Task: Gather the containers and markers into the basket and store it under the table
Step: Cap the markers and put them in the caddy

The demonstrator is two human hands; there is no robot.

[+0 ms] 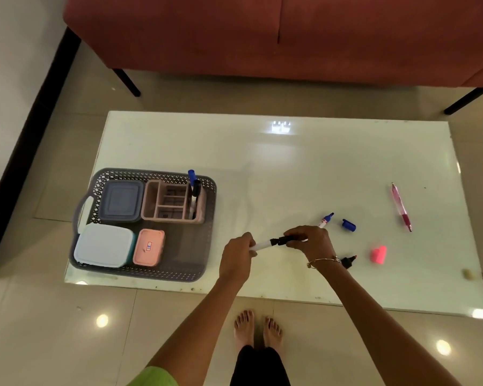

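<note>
A grey perforated basket (195, 246) sits on the left of the white table (290, 168). Inside it lie a grey-blue lidded container (121, 201), a light blue lidded container (102, 245), a small pink box (149, 247) and a pink organizer (168, 201) with two markers (194, 185) standing in it. My left hand (237, 256) grips the white barrel of a black marker (265, 244). My right hand (310, 240) is closed on that marker's black cap end. An uncapped blue marker (326, 219), its blue cap (348, 225), a red-tipped marker (349, 261), a pink cap (378, 254) and a pink pen (400, 206) lie on the table.
A red sofa (262, 37) on black legs stands beyond the table's far edge. Tiled floor surrounds the table, and my bare feet (258, 327) stand at its near edge. A wall with a dark skirting runs along the left.
</note>
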